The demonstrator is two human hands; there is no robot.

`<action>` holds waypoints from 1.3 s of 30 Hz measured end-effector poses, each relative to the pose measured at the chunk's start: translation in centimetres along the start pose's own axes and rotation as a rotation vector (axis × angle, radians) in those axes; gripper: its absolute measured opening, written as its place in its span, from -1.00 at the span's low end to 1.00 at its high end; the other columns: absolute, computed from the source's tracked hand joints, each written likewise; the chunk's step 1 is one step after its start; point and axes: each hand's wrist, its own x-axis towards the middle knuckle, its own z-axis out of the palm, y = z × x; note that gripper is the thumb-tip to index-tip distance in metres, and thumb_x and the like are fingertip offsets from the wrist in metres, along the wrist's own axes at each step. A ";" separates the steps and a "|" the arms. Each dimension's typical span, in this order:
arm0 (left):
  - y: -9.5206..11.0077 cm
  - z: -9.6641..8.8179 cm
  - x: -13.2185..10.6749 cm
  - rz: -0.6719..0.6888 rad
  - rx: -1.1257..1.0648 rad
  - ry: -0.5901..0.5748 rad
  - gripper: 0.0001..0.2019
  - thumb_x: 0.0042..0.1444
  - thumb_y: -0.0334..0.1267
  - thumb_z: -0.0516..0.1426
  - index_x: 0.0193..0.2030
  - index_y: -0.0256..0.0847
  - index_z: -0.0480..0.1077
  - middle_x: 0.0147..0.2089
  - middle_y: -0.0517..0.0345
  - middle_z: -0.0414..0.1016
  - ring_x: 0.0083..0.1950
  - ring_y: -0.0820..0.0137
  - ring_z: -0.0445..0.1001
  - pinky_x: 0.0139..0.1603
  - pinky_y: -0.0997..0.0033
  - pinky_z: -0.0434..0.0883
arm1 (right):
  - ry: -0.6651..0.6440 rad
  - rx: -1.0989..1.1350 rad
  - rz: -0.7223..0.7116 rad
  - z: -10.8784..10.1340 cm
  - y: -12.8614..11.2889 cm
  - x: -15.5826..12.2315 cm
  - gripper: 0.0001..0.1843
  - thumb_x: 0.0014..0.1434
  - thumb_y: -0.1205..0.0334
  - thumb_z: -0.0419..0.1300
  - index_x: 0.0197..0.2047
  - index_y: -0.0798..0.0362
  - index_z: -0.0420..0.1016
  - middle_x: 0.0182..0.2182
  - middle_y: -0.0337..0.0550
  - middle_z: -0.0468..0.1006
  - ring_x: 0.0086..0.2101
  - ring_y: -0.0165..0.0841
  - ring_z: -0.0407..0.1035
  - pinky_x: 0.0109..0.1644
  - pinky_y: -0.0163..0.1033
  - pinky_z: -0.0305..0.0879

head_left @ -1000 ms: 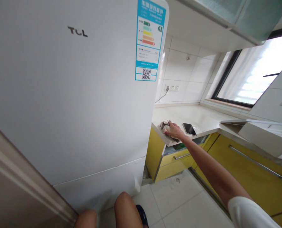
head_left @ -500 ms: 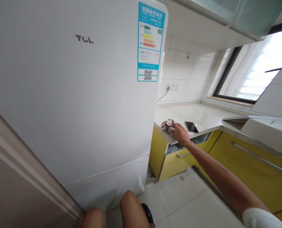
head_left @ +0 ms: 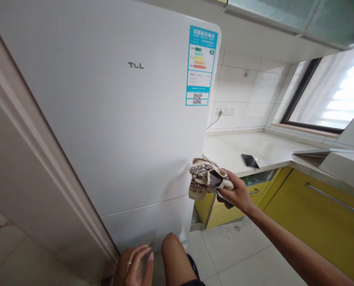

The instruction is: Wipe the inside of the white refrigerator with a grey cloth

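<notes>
Bunched in my right hand (head_left: 235, 193) is a patterned brown-and-cream cloth (head_left: 205, 176), gripped at its right end. The cloth hangs in the air by the right edge of the white fridge (head_left: 129, 131), in front of the counter's corner; whether it touches the fridge door is hard to tell. Low in the view, my left hand (head_left: 136, 262) is over my left knee, its fingers loosely bent and apart, with a ring on one finger and nothing held.
A dark-screened phone (head_left: 250, 161) lies on the white counter (head_left: 224, 149). Yellow cabinets (head_left: 310, 214) with metal handles stand below. A white box-like object (head_left: 343, 171) rests on the counter at right. A plugged cord (head_left: 214, 122) runs behind the fridge. A door frame (head_left: 45, 119) borders the left.
My right hand has lifted the cloth off the counter and brought it nearer, toward the fridge. My left hand has come into view at the bottom. The view has shifted slightly left.
</notes>
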 end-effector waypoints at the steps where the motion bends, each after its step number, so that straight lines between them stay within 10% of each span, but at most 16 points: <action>1: 1.7 -0.1 0.6 0.035 -0.108 0.065 -0.72 0.18 0.04 0.16 -0.20 -0.07 0.57 -0.07 -0.01 0.61 0.04 0.16 0.55 0.15 0.14 0.48 | -0.010 -0.004 -0.078 0.2 -0.9 -0.2 -0.50 0.13 0.17 0.25 0.15 0.04 0.47 -0.07 -0.07 0.61 -0.12 -0.21 0.54 -0.01 -0.14 0.51; 5: 9.6 -1.3 2.1 0.078 -0.421 0.143 -0.72 0.14 -0.09 0.24 -0.05 -0.11 0.53 0.03 -0.04 0.58 0.12 0.19 0.51 0.21 0.17 0.42 | -0.093 -0.066 -0.402 1.6 -4.0 -0.8 -0.46 0.22 0.13 0.27 0.25 0.01 0.40 0.13 0.08 0.52 0.10 -0.14 0.46 0.15 -0.10 0.45; 8: 14.9 -2.2 2.1 -0.033 -0.648 -0.020 -0.49 0.11 -0.06 0.28 0.18 -0.15 0.41 0.21 -0.14 0.49 0.21 0.16 0.48 0.25 0.16 0.41 | -0.147 -0.098 -0.540 3.3 -6.8 -1.6 -0.42 0.29 0.10 0.23 0.34 -0.01 0.31 0.17 0.12 0.47 0.14 -0.16 0.44 0.15 -0.12 0.45; 14: 19.9 -3.5 0.0 -0.124 -1.140 -0.110 -0.09 -0.01 0.03 0.35 0.43 0.01 0.05 0.40 -0.15 0.31 0.29 0.11 0.44 0.31 0.09 0.41 | -0.123 -0.005 -0.651 6.7 -13.7 -4.2 -0.32 0.33 0.18 0.19 0.45 -0.09 0.11 0.17 0.09 0.46 0.16 -0.17 0.39 0.14 -0.11 0.46; 23: 14.8 -5.4 -0.1 -0.456 -1.238 0.186 -0.11 -0.03 0.18 0.30 0.41 -0.04 0.19 0.36 -0.11 0.39 0.43 0.02 0.30 0.34 -0.02 0.39 | -0.529 0.013 -0.694 10.4 -20.8 -6.4 -0.26 0.29 0.27 0.21 0.47 0.05 0.08 0.38 0.21 0.19 0.41 0.06 -0.06 0.43 0.35 -0.03; 29: 9.3 -8.7 -0.6 -0.586 -1.156 0.287 -0.43 0.03 0.27 0.20 0.06 -0.04 0.55 0.06 -0.01 0.65 0.20 0.04 0.54 0.23 -0.03 0.49 | -0.981 0.415 -0.742 10.1 -23.6 -5.6 0.02 0.30 0.09 0.25 0.54 0.19 -0.32 0.46 0.27 -0.06 0.46 -0.10 -0.24 0.50 0.16 -0.21; 34: 8.3 -12.2 -1.4 -0.721 -1.241 0.529 -0.52 -0.01 -0.01 0.26 0.07 -0.07 0.54 -0.07 0.09 0.70 0.00 0.10 0.64 0.20 -0.01 0.51 | -0.988 0.707 -0.777 11.6 -25.0 -2.4 -0.25 0.38 0.11 0.15 0.49 0.19 -0.01 0.35 0.16 0.27 0.34 -0.28 0.16 0.41 -0.16 0.13; 39: 7.1 -14.8 -2.7 -0.764 -1.333 0.699 -0.44 -0.07 -0.19 0.26 0.16 0.00 0.49 -0.10 0.17 0.72 -0.02 0.12 0.66 0.25 0.01 0.48 | -0.803 0.521 -0.739 18.4 -25.0 1.8 -0.56 0.36 0.23 0.14 0.27 0.14 0.35 0.17 0.05 0.49 0.15 -0.28 0.38 0.27 -0.12 0.34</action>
